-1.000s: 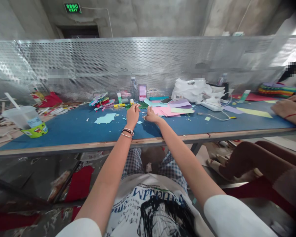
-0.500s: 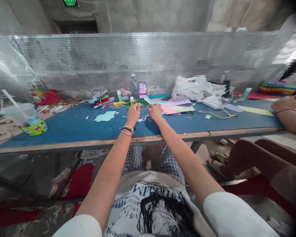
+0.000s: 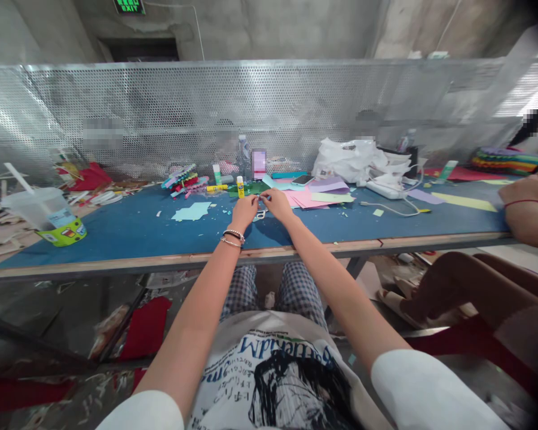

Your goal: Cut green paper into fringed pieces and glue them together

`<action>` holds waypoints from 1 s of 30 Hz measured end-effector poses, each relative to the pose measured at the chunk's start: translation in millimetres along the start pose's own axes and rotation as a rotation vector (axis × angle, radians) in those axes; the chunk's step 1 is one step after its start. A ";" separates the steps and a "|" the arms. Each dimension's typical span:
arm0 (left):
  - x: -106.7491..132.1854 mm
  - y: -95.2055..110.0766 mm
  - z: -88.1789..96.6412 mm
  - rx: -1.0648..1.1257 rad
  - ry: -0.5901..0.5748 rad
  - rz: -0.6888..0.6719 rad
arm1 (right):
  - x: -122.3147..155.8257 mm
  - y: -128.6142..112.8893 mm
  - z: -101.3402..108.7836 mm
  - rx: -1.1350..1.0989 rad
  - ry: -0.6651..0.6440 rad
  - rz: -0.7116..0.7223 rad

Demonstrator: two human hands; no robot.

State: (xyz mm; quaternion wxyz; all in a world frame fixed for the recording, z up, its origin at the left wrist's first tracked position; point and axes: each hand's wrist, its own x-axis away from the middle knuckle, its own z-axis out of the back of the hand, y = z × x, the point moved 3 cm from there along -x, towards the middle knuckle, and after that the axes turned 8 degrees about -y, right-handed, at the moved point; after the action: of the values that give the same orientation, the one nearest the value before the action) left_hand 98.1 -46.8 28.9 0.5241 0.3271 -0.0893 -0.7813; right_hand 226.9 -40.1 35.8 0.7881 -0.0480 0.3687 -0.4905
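Note:
Both my arms reach out over the blue table (image 3: 125, 230). My left hand (image 3: 244, 210), bracelets on its wrist, and my right hand (image 3: 278, 203) meet fingertip to fingertip, each pinched on a small piece too tiny to make out. Scissors (image 3: 260, 214) lie on the table just below and between the hands. A yellow glue stick (image 3: 240, 186) stands upright right behind my left hand, beside a green paper scrap (image 3: 253, 187). A stack of pink, purple and green paper sheets (image 3: 319, 194) lies to the right of my right hand.
A plastic cup with a straw (image 3: 42, 214) stands at the left. A light blue paper cutout (image 3: 192, 211) and coloured folded strips (image 3: 185, 179) lie left of centre. White bags (image 3: 354, 161) and a power strip (image 3: 386, 190) sit right. Another person's hand (image 3: 525, 191) rests at far right.
My two hands have come closer together until their fingertips meet. The other person's hand at the right has lifted slightly.

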 end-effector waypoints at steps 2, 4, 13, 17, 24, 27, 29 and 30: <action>-0.4 -1.2 0.2 -0.002 0.018 0.022 | 0.5 -1.8 0.0 0.012 -0.016 0.008; -0.6 -2.3 0.6 -0.004 0.035 0.044 | 1.0 -3.2 -0.1 0.020 -0.032 0.007; -0.9 -2.2 0.5 0.015 0.021 0.020 | 2.0 -5.0 0.0 0.017 -0.019 0.023; -0.8 -1.8 -0.7 -0.001 0.008 0.025 | 2.5 -4.4 0.1 0.037 -0.018 0.034; -1.1 -1.6 -1.7 0.003 -0.008 0.031 | 4.5 -5.3 0.8 0.081 -0.039 0.057; -1.6 -2.5 -1.8 0.000 -0.005 0.034 | 5.3 -6.1 1.1 0.095 -0.043 0.055; -2.1 -2.8 -2.0 0.005 -0.006 0.035 | 5.5 -6.2 1.1 0.108 -0.050 0.045; -2.3 -2.9 -2.2 0.010 -0.009 0.037 | 5.7 -6.2 1.3 0.119 -0.050 0.043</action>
State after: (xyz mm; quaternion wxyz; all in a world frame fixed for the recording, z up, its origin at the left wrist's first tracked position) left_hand 97.8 -43.2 26.7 0.5364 0.3246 -0.1015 -0.7724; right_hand 224.6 -48.2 36.4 0.8089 -0.0053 0.3198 -0.4932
